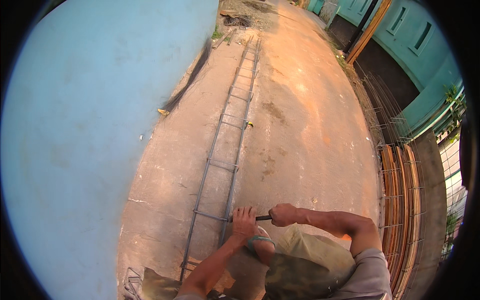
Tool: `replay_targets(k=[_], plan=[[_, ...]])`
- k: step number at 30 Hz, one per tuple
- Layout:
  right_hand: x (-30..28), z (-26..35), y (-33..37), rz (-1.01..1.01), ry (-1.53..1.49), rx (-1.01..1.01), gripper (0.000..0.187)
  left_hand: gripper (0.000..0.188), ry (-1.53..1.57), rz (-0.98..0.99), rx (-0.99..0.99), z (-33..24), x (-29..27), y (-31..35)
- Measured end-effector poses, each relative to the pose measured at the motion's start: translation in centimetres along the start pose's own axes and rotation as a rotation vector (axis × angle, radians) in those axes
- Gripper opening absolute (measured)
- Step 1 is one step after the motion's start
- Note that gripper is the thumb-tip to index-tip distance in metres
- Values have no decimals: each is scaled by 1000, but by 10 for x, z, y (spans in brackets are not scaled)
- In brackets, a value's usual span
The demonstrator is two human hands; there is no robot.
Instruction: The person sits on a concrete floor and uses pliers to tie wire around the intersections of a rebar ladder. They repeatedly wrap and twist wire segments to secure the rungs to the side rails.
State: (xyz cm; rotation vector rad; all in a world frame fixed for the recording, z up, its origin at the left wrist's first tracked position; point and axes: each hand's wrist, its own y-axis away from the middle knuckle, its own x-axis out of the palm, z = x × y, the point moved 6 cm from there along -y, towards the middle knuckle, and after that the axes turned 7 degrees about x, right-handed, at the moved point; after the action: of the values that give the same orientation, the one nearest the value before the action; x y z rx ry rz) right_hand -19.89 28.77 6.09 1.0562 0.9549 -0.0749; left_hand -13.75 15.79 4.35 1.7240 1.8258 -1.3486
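Closest to me is the person's greyish sleeve (pixel 372 275), the right elbow bent outward and the right forearm (pixel 325 218) running leftward to the right hand (pixel 283 214), closed around a dark handle (pixel 263 217). The left forearm (pixel 215 270) slants up to the left hand (pixel 244 223), back upward over the handle's other end; I can't tell whether it grips. Beside it, a ladder-like steel frame (pixel 236 167) lies on the concrete (pixel 310 155), its long axis pointing away, leaning slightly right.

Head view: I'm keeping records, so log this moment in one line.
left hand: at edge of metal frame | right hand: gripping dark rod | metal frame: on pavement
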Motion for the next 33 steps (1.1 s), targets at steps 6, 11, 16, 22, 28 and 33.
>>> replay_targets(k=[6, 11, 16, 22, 28, 33], plan=[[-8, 12, 19, 253, -377, 147, 38, 26, 95, 140, -29, 4, 24, 13], [-29, 42, 27, -512, 484, -30, 38, 22, 270, 360, -162, 24, 23, -14], [-15, 16, 10, -366, 335, -44, 30, 24, 282, 474, -186, 20, 28, -12], [53, -5, -15, 542, -467, 19, 22, 18, -85, -312, 107, -17, -9, 29], [-26, 30, 18, 161, -150, 135, 62, 16, 156, 79, 3, 5, 22, 9], [-19, 32, 10, -372, 355, -84, 39, 21, 317, 422, -243, 18, 25, -8]])
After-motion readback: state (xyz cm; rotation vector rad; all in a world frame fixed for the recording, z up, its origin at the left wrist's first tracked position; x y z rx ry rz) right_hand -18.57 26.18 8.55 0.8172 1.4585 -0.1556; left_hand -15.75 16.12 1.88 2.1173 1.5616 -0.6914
